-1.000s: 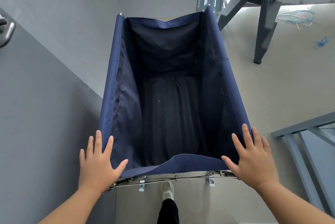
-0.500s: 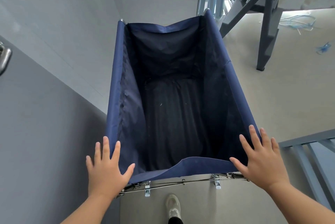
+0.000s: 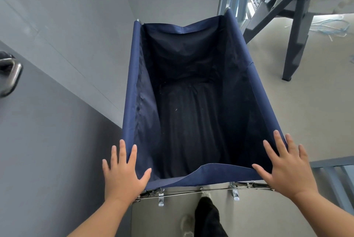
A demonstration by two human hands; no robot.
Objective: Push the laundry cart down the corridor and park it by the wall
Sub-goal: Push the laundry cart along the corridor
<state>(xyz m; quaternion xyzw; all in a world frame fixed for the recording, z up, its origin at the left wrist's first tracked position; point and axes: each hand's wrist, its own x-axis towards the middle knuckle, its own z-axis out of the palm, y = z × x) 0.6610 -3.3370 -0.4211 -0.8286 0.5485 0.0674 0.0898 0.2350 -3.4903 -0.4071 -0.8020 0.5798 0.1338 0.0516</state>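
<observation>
The laundry cart is a deep navy fabric bin on a metal frame, seen from above, with nothing visible inside. Its left side runs close along the grey wall. My left hand lies flat, fingers spread, on the near left corner of the cart's rim. My right hand lies flat, fingers spread, on the near right corner. Neither hand wraps around the frame. The cart's wheels are hidden below the bin.
A dark grey door with a metal handle is on the left. A grey metal stair frame stands on the floor at the right rear, with blue cord beyond. A grey railing is at the near right. My leg is behind the cart.
The cart and both hands have moved forward along the left wall. The door handle has come closer at the left edge. My foot has stepped forward beneath the cart's near bar.
</observation>
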